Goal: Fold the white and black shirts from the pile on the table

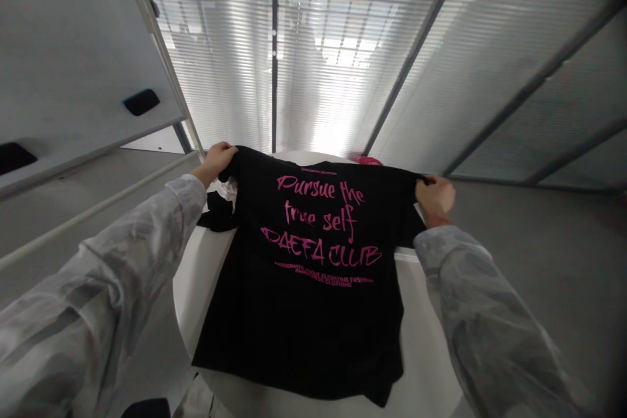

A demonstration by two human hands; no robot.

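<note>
A black T-shirt (pixel 304 326) with pink lettering is spread between my hands, its printed side facing me and its hem toward me. My left hand (pixel 219 160) pinches it at the left shoulder, and the fingers are closed on the cloth. At the opposite shoulder my right hand (pixel 435 197) grips the fabric, fingers closed. Both arms reach forward, so the upper part is stretched taut, while the sleeves hang below the hands. The lower part lies over or hangs just above a round white table (pixel 426 346); I cannot tell which.
A whiteboard (pixel 88 32) on a frame stands at the left. Glass partitions with blinds (pixel 333 65) rise behind the table. Something pink-red (pixel 368 160) shows past the shirt's collar. A crumpled whitish thing (pixel 226 189) lies by the left sleeve.
</note>
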